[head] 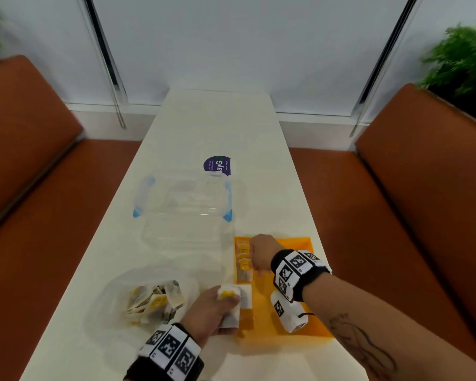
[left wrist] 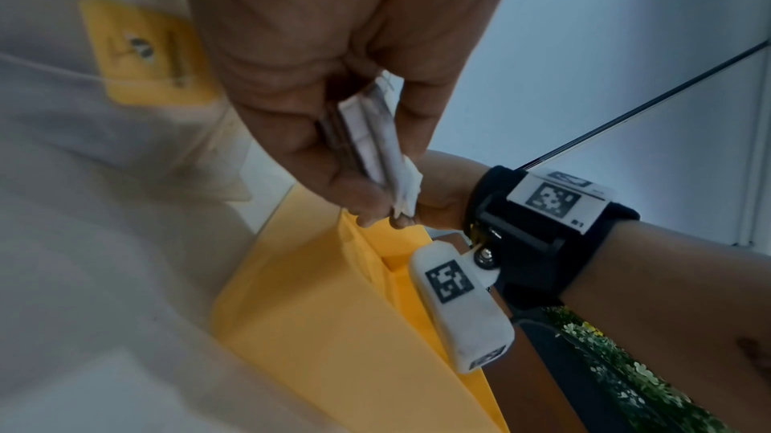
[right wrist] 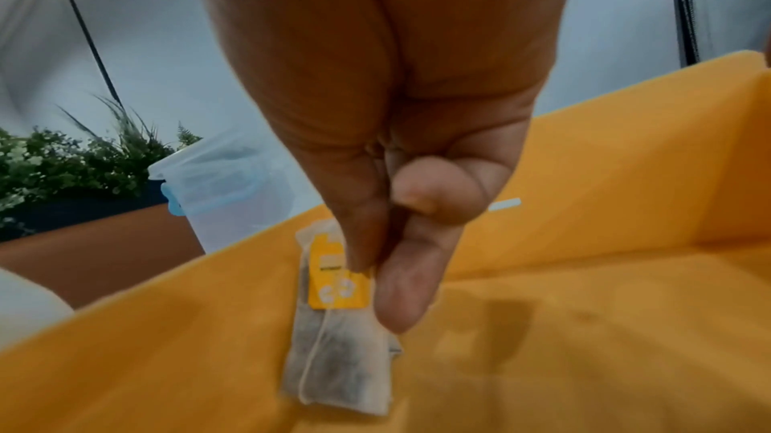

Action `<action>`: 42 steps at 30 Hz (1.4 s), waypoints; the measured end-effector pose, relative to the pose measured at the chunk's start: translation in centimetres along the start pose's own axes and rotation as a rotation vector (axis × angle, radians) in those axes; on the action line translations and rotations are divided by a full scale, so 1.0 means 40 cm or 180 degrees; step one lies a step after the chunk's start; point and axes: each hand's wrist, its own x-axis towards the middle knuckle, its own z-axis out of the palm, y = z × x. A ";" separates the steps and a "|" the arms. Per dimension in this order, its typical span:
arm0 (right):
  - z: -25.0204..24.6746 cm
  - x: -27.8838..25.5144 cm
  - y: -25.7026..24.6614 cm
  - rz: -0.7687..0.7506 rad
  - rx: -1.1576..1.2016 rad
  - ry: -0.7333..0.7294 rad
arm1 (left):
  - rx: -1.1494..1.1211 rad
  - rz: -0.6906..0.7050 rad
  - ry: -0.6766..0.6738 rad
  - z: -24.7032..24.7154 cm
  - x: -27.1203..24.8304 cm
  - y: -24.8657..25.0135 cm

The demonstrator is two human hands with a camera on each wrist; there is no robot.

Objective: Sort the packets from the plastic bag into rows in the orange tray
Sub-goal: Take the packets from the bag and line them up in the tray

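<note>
Beside the orange tray (head: 297,335), clear lidded container (head: 184,199), plastic bag (head: 149,298), brown benches (head: 412,204)

You sat at a white counter (head: 204,127) between two orange-brown benches (head: 423,174), facing pale window panels (head: 231,37) flanked by green plants (head: 462,59).

Clear blue-clipped container (head: 182,199) on white table (head: 215,127), purple sticker (head: 217,165), brown benches (head: 412,193), plants (head: 462,56)

Both hands, left (head: 213,309) and right (head: 261,254), pinch with curled fingers.
</note>
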 end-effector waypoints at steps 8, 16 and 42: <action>0.014 -0.002 -0.009 0.0033 -0.0257 0.0055 | -0.0010 -0.0011 -0.0045 0.009 -0.007 0.008; -0.022 -0.063 -0.001 -0.0486 -0.0363 -0.0420 | 0.0076 -0.0039 0.0036 0.007 -0.013 -0.001; 0.002 -0.114 0.005 -0.0488 -0.0479 -0.0920 | 0.0114 -0.0039 -0.0069 0.000 -0.026 -0.010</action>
